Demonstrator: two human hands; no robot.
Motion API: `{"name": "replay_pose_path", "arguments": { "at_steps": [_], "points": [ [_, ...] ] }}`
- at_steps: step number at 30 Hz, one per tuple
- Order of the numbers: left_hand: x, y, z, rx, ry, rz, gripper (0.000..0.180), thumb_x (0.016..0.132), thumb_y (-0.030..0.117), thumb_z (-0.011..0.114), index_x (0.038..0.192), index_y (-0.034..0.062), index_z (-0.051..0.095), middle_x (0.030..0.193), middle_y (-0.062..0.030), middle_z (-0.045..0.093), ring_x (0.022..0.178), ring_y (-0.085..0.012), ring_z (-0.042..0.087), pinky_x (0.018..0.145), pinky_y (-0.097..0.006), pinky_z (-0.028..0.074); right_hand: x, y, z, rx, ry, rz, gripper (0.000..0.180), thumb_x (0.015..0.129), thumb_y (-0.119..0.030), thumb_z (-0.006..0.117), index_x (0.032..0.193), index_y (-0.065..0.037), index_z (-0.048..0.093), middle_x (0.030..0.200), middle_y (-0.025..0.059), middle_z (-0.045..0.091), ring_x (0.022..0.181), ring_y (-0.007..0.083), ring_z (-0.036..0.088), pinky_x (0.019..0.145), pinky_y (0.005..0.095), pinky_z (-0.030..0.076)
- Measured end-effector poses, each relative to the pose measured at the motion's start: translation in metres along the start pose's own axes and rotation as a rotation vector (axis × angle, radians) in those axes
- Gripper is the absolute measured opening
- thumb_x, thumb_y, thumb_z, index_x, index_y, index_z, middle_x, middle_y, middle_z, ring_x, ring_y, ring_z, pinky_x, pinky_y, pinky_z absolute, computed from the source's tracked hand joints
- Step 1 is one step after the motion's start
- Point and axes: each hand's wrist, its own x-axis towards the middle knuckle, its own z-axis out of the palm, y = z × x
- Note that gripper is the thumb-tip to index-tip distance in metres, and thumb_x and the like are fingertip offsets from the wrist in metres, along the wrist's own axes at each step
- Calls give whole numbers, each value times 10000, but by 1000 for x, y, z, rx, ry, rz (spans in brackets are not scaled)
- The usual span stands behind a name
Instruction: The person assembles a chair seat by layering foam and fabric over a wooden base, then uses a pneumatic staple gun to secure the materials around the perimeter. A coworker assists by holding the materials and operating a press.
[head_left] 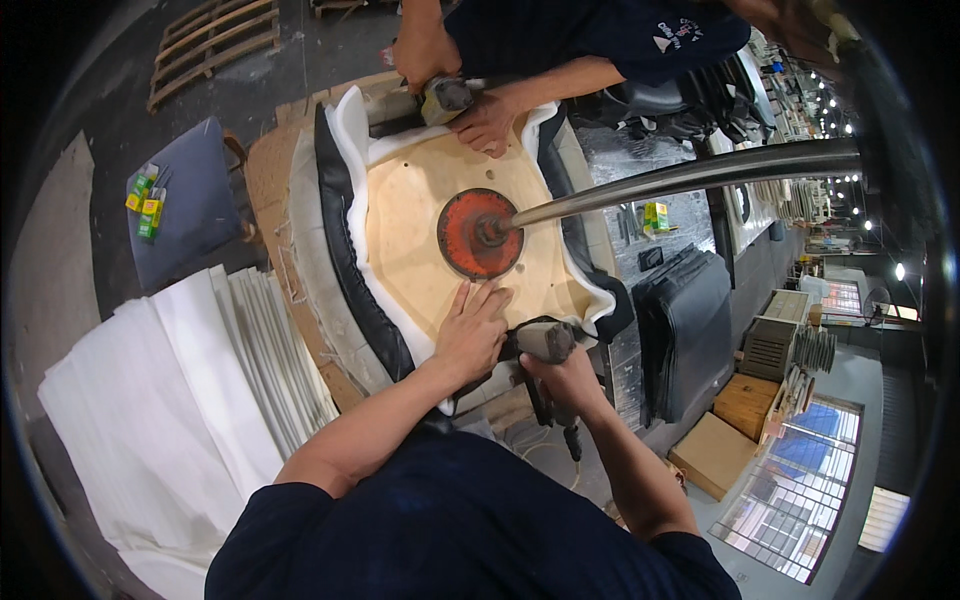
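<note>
Before me lies a pale plywood board [415, 205], edged with white padding [362, 255] and a black cover [352, 285]. A round red press plate [460, 252] on a steel shaft [690, 180] rests on its middle. My left hand [472, 335] lies on the near part of the board, fingers stretched out toward the plate. In my right hand [568, 385] is an air staple gun [546, 342], its nose at the board's near right edge. A hose fitting hangs below its handle. The nose tip's contact point is hidden.
Across the board, a co-worker's hands [487, 122] work with another staple gun [445, 100]. White padding sheets [150, 390] are stacked at left, beside a blue stool [185, 215] bearing small boxes. Black sheets [685, 320] lie on the metal table at right. A pallet [215, 45] is far left.
</note>
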Motion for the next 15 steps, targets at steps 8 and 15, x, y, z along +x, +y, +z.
{"name": "replay_pose_path", "arguments": {
  "at_steps": [8, 15],
  "points": [
    [-2, -10, -6, 45, -9, 96, 373, 910, 178, 759, 1233, -8, 727, 1632, -116, 495, 1616, -326, 326, 1352, -582, 195, 1, 5, 1, 28, 3, -8, 346, 947, -220, 835, 1204, -10, 737, 1011, 119, 798, 923, 241, 747, 875, 403, 580],
    [-8, -8, 5, -3, 39, 82, 255, 904, 145, 768, 1103, -7, 721, 1616, -150, 488, 1633, -370, 305, 1334, -624, 213, -4, 22, 19, -104, 18, -282, 294, 962, -166, 834, 1178, 8, 735, 958, 75, 785, 875, 203, 727, 829, 390, 575]
  ]
}}
